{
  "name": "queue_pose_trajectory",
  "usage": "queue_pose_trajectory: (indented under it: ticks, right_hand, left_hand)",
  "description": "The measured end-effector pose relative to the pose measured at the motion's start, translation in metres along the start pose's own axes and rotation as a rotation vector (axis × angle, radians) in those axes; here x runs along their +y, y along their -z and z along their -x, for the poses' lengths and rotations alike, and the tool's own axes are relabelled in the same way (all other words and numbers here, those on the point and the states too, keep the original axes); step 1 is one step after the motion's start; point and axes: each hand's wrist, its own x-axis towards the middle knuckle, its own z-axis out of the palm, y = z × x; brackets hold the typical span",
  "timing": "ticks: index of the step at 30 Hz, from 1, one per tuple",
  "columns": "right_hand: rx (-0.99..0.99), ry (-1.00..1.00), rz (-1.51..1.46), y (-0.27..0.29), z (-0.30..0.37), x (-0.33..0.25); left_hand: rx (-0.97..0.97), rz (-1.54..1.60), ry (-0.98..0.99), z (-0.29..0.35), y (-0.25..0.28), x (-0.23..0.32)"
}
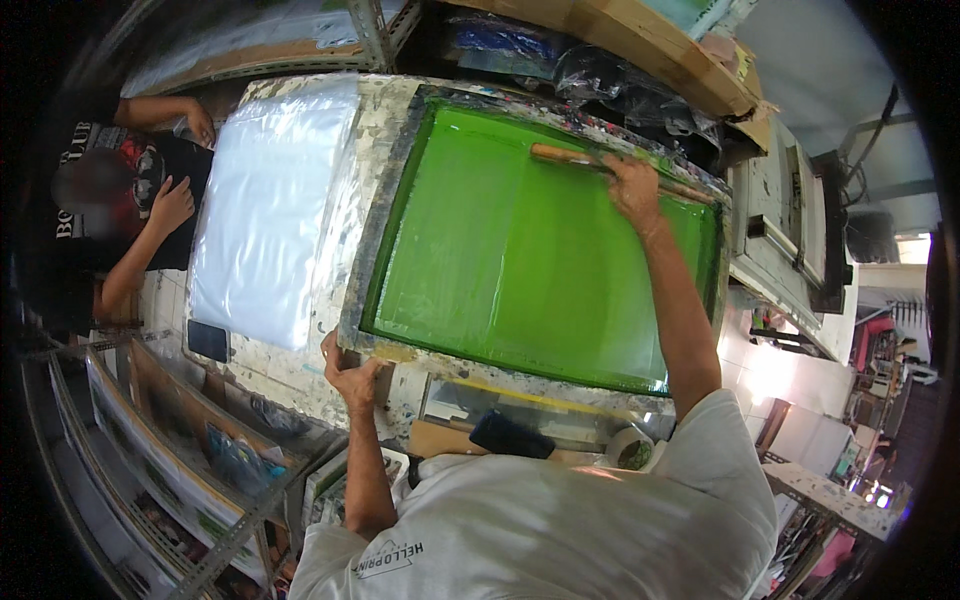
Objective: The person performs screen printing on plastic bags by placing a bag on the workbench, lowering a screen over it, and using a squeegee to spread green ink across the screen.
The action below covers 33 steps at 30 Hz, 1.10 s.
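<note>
A large printing screen with green mesh (520, 250) lies in a paint-spattered frame (380, 210) on the work table. My right hand (632, 188) grips the wooden handle of a long squeegee (570, 157) at the far edge of the mesh. My left hand (350, 372) holds the frame's near left corner. A stack of clear plastic sheets (265, 210) lies just left of the frame.
Another person in a black shirt stands at the far left, one hand (172, 203) near the plastic stack, the other hand (200, 122) by its top corner. A tape roll (632, 448) and a black object (510, 436) sit by my chest. Shelves with boards (190, 440) run lower left.
</note>
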Motion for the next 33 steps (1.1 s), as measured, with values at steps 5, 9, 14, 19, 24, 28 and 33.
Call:
queue_pose_trajectory:
  ticks: [5,9,14,19,24,28,33]
  right_hand:
    - [-0.099,-0.087,0.027,0.034,0.054,-0.062]
    - [-0.159,-0.116,-0.007,0.102,0.117,-0.141]
    - [-0.213,-0.159,-0.158,0.199,0.133,-0.209]
    - [-0.004,-0.082,-0.005,0.245,0.114,-0.220]
    - [0.050,-0.051,-0.088,0.283,0.040,-0.177]
    - [0.132,-0.036,-0.010,0.310,-0.013,-0.165]
    - [0.136,-0.018,0.011,0.314,-0.030,-0.149]
  left_hand:
    - [0.035,0.070,0.009,-0.007,-0.001,0.025]
    - [0.051,0.150,-0.056,-0.012,-0.003,0.059]
    - [0.082,0.093,-0.162,-0.029,-0.002,0.087]
    - [0.185,0.243,-0.172,-0.056,-0.029,0.172]
    - [0.057,0.280,-0.270,-0.077,-0.058,0.168]
    - [-0.039,-0.653,-0.117,-0.028,-0.086,0.032]
    - [-0.156,-0.624,-0.291,0.024,-0.111,0.037]
